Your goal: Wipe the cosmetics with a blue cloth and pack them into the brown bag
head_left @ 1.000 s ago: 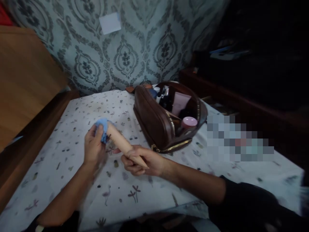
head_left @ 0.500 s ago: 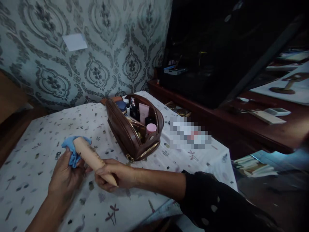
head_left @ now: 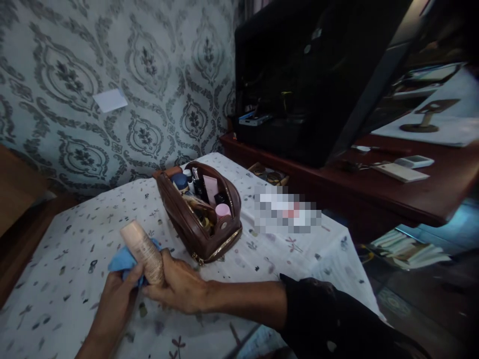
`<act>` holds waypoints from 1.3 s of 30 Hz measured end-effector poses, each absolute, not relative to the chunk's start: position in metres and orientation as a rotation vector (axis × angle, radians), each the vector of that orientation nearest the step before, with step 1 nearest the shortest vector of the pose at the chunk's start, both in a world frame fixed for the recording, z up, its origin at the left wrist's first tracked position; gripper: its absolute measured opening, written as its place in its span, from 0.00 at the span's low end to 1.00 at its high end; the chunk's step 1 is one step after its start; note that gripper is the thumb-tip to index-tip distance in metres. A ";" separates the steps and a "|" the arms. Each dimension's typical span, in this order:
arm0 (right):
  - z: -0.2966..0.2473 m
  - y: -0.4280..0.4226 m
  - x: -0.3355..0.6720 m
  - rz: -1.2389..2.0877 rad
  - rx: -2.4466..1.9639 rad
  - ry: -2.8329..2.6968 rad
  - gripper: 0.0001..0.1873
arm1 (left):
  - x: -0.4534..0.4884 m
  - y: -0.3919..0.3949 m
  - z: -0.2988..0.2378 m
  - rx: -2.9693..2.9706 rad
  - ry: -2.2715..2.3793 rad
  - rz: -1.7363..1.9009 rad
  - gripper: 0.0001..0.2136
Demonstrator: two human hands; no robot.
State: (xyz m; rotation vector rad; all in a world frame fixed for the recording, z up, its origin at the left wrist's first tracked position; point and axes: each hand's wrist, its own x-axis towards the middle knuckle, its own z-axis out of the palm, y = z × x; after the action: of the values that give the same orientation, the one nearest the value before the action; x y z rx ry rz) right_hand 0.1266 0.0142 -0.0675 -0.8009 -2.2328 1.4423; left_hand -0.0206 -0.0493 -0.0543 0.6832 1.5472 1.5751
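A beige cosmetic tube (head_left: 146, 254) with small print on its side tilts up and to the left in my right hand (head_left: 183, 284), whose fingers wrap round its lower part. My left hand (head_left: 119, 296) is closed on a blue cloth (head_left: 123, 260), which lies behind and against the tube. Just beyond the hands stands a brown toiletry bag (head_left: 181, 219), unzipped at the top. Inside it I see a pink tube (head_left: 210, 189), a jar with a pink lid (head_left: 222, 211), a dark blue lid (head_left: 180, 182) and several other cosmetics.
A white patterned cloth covers the table (head_left: 86, 299). A blurred-out patch (head_left: 288, 209) lies right of the bag. Beyond the table's right edge is a dark red cabinet (head_left: 374, 184) with a large black screen (head_left: 299, 89). Papers (head_left: 411, 252) are stacked lower right.
The tube has turned so that its printed side faces me and it stands steeper. Both hands have come closer together, the cloth now behind the tube. The view has shifted slightly.
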 end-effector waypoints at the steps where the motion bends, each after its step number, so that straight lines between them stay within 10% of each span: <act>1: -0.067 0.014 0.127 1.426 -0.811 -2.258 0.31 | -0.022 -0.050 -0.055 0.733 1.544 1.534 0.25; 12: -0.057 0.019 0.135 1.335 -0.562 -2.150 0.26 | -0.029 -0.059 -0.023 1.259 1.839 1.418 0.22; 19: -0.035 0.009 0.176 1.232 -0.451 -1.906 0.42 | -0.022 -0.069 0.002 1.460 1.922 1.254 0.27; 39: -0.004 -0.002 0.230 1.193 -0.349 -1.799 0.15 | -0.053 -0.079 -0.037 1.479 1.607 0.743 0.22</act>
State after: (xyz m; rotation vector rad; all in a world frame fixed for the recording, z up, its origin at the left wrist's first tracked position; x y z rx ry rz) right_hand 0.2304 -0.0015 -0.0036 -0.3486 -1.7987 1.1929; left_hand -0.0528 -0.0793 -0.0371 1.4790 1.6072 0.7435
